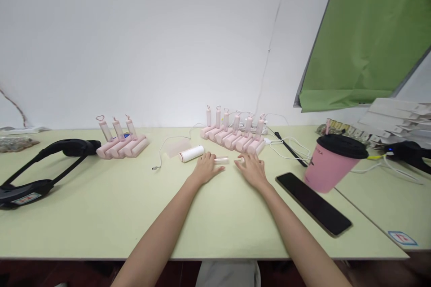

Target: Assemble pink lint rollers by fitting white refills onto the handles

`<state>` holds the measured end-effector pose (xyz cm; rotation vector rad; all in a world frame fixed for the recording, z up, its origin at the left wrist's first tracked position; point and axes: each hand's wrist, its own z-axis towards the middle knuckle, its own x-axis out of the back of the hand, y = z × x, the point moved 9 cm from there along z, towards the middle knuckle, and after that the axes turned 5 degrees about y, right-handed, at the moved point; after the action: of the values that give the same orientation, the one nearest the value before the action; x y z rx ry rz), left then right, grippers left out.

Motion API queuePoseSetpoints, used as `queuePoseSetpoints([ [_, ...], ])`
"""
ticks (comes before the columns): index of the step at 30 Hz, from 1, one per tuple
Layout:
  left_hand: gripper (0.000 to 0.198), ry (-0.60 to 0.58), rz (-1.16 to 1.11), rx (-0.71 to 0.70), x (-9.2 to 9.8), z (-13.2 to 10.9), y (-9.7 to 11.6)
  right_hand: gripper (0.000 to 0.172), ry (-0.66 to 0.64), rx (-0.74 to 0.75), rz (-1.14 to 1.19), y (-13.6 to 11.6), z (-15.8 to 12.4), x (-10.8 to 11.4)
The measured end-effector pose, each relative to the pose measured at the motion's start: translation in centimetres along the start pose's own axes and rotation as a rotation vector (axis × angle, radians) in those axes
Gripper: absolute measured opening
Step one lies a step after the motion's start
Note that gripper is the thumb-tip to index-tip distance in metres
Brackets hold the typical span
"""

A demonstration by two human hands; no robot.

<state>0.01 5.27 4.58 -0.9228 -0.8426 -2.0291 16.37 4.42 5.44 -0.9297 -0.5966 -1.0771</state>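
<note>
My left hand rests on the pale green table, fingers curled loosely, touching one end of a small clear tube that lies flat. My right hand lies just right of that tube, fingers bent over a small white piece I cannot make out. A white cylinder with a pink end lies just behind my left hand. A row of several pink devices with clear tubes stands behind both hands.
A second group of three pink devices stands at the left. A black headset lies far left. A pink cup with black lid, a black phone, white cables and stacked white boxes are at the right.
</note>
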Motion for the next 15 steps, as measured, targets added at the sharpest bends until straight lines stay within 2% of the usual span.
queuePoseSetpoints([
  [2,0.045,-0.003,0.004,-0.075,0.1,-0.1,0.6,0.040,0.042,0.018,-0.096,0.7,0.0,0.5],
  [4,0.046,0.048,0.061,-0.093,0.9,0.4,0.3,0.045,0.068,0.092,-0.108,-0.1,-0.2,0.5],
  [7,0.059,0.148,0.272,0.068,2.6,1.0,-3.1,0.053,-0.007,0.219,-0.051,-2.3,-0.9,-0.9],
  [9,0.059,0.129,0.342,0.193,3.1,0.8,-6.1,0.050,-0.122,0.289,-0.057,-3.4,-1.5,-2.3],
  [11,0.047,0.072,0.315,0.251,3.2,0.4,-8.1,0.042,-0.174,0.333,-0.092,-3.8,-1.8,-2.8],
  [13,0.036,0.031,0.209,0.225,3.0,0.2,-8.1,0.037,-0.110,0.312,-0.089,-3.5,-1.5,-2.1],
  [15,0.033,0.036,0.049,0.140,2.7,0.3,-5.9,0.036,0.006,0.242,0.014,-2.9,-0.9,-0.8],
])
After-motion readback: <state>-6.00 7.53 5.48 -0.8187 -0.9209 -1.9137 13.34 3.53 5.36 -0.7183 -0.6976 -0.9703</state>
